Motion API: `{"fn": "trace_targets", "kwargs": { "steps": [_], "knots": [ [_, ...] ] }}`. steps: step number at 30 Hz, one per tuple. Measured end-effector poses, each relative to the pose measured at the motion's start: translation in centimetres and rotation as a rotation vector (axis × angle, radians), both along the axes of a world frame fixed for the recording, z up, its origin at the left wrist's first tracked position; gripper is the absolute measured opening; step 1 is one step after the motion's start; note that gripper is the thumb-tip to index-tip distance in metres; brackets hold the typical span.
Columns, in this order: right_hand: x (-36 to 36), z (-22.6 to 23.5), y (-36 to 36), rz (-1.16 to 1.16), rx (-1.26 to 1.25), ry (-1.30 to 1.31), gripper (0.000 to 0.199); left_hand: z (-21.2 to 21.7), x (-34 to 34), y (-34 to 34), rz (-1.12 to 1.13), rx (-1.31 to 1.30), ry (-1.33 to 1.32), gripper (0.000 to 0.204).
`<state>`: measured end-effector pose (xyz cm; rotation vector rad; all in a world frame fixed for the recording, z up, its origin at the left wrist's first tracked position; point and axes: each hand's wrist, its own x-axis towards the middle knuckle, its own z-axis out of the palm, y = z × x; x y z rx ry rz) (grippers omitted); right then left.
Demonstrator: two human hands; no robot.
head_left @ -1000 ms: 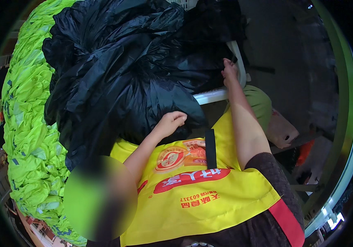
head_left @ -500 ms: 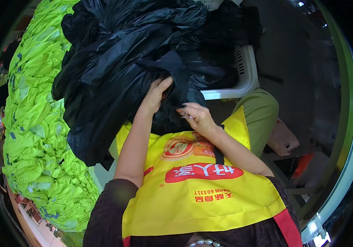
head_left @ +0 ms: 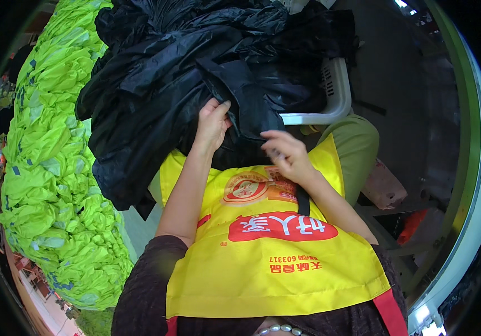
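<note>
A large heap of thin, shiny black fabric (head_left: 156, 73) lies in front of me and spills toward my lap. My left hand (head_left: 213, 124) is closed on the edge of a folded black piece, thumb on top and fingers partly under it. To its right, my right hand (head_left: 288, 157) is curled with its fingertips by the lower edge of that same piece. Motion smears those fingers, and whatever small thing may be in them is hidden. Between the hands the black piece stands up in a loose fold.
A white plastic basket (head_left: 338, 106) with slotted sides sits under the fabric at the right. Along my left rises a tall pile of bright lime-green cloth pieces (head_left: 50, 185). A yellow apron (head_left: 307, 274) covers my lap. A curved green edge (head_left: 470, 140) runs at the far right.
My left hand has closed on the black fabric's edge, and the folded piece has been turned up. My right hand has moved slightly right.
</note>
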<state>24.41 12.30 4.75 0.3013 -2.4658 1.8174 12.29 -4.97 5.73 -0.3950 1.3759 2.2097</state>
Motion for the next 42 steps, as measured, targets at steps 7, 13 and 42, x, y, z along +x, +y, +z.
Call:
{"fn": "trace_targets", "kwargs": {
  "steps": [7, 13, 42],
  "knots": [
    [-4.1, 2.7, -2.4, -0.409, 0.29, 0.128, 0.031, -3.0, 3.6, 0.4, -0.109, -0.073, -0.046, 0.014],
    [-3.7, -1.4, 0.5, -0.161, -0.07, -0.204, 0.013, -3.7, 4.7, -5.4, -0.366, -0.605, -0.034, 0.024],
    [-4.4, -0.3, 4.1, -0.209, 0.069, -0.008, 0.032, -3.0, 0.6, 1.5, -0.425, -0.237, 0.028, 0.026]
  ]
}}
